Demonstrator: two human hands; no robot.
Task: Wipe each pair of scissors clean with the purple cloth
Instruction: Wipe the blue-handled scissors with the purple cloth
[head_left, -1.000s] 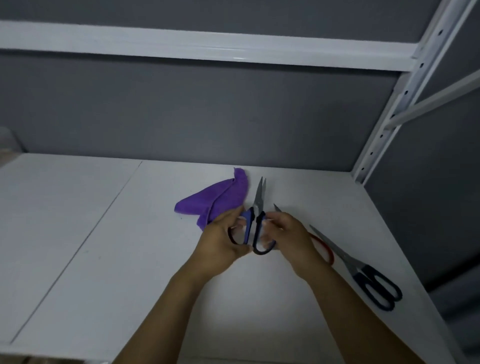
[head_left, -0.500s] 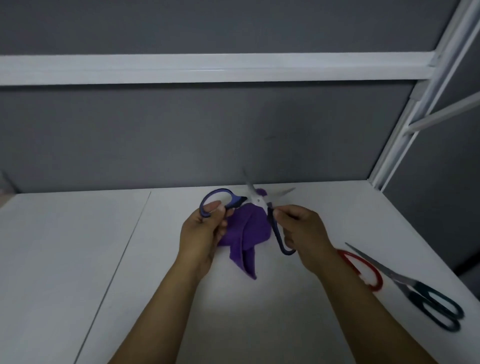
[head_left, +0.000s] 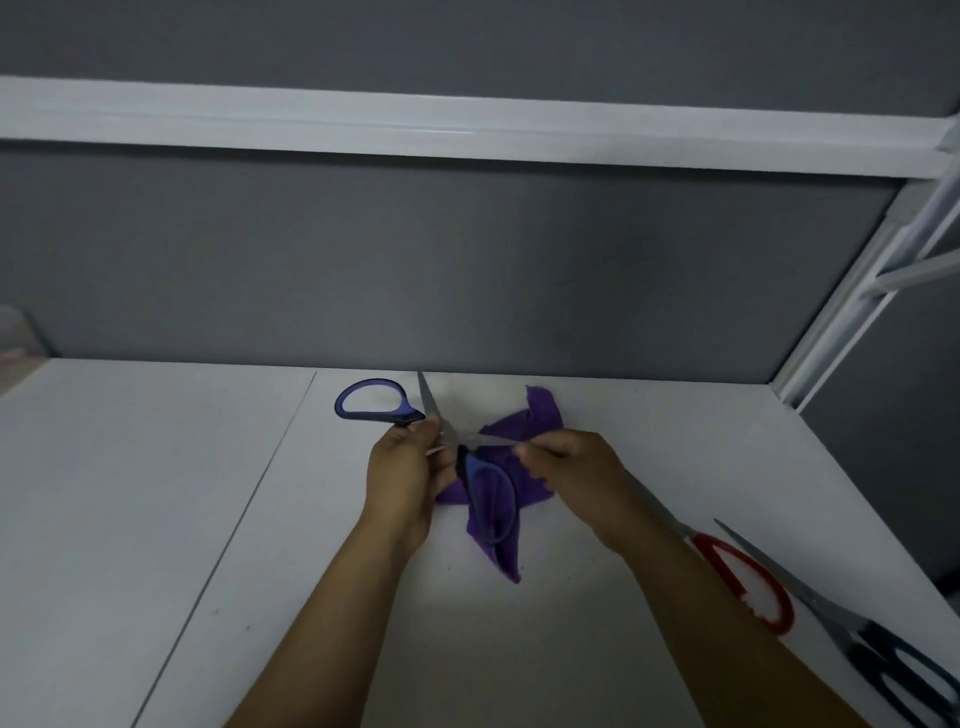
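Note:
Blue-handled scissors (head_left: 371, 406) are spread wide open above the white shelf. My left hand (head_left: 402, 480) grips them near the pivot, one handle loop sticking out to the upper left, the other loop hanging down over the purple cloth (head_left: 524, 426). My right hand (head_left: 576, 470) pinches the tip of the blade that points right. The cloth lies crumpled on the shelf under both hands. Red-handled scissors (head_left: 748, 582) and dark-handled scissors (head_left: 893, 670) lie on the shelf at the right, partly behind my right forearm.
The white shelf (head_left: 156, 493) has a seam running down its left half. A grey back wall stands close behind, a white beam crosses overhead, and a white upright post (head_left: 852, 306) stands at the right rear corner.
The blue scissors went from shut to wide open. My right hand moved from the handle loop to the blade tip, and my left hand slid from the loop toward the pivot.

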